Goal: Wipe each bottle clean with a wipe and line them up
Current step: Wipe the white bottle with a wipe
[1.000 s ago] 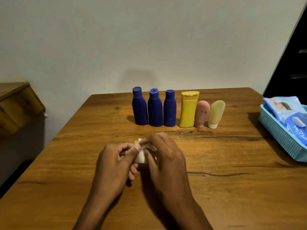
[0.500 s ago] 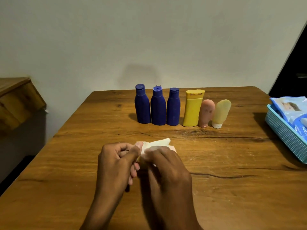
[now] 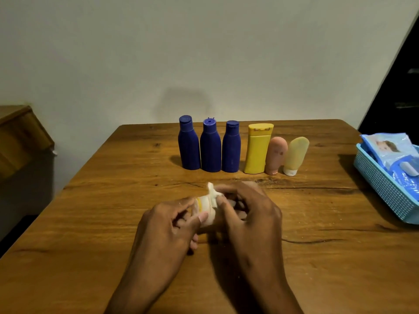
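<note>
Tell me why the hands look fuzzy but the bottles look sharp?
In the head view, the right hand is smeared with motion blur as it rubs the wipe over a small item that the left hand holds; the lined-up bottles stand sharp, throwing soft shadows to their left on the table; the light is dim and yellowish.

Left hand (image 3: 165,225) grips small bottle (image 3: 202,204); right hand (image 3: 251,214) holds wipe (image 3: 212,196) on it; bottle row (image 3: 240,148) beyond.
</note>
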